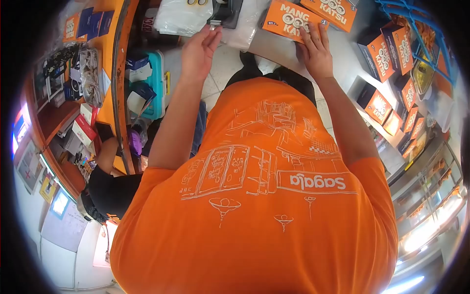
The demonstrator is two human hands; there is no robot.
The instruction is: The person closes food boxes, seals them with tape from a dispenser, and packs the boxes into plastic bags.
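Note:
My left hand is closed, thumb and fingers pinched together at the edge of a black item among the plastic bags. What the fingertips grip, if anything, is too small to name. Close by lies a stack of white plastic bags. My right hand rests with outstretched fingers on the near edge of an orange "Mang Katsu" box. Touching that box at the back is a second orange box.
More orange-and-black boxes stand at the right beside a blue wire rack. A teal plastic crate sits below the orange-edged shelf. Another person in black is at the left.

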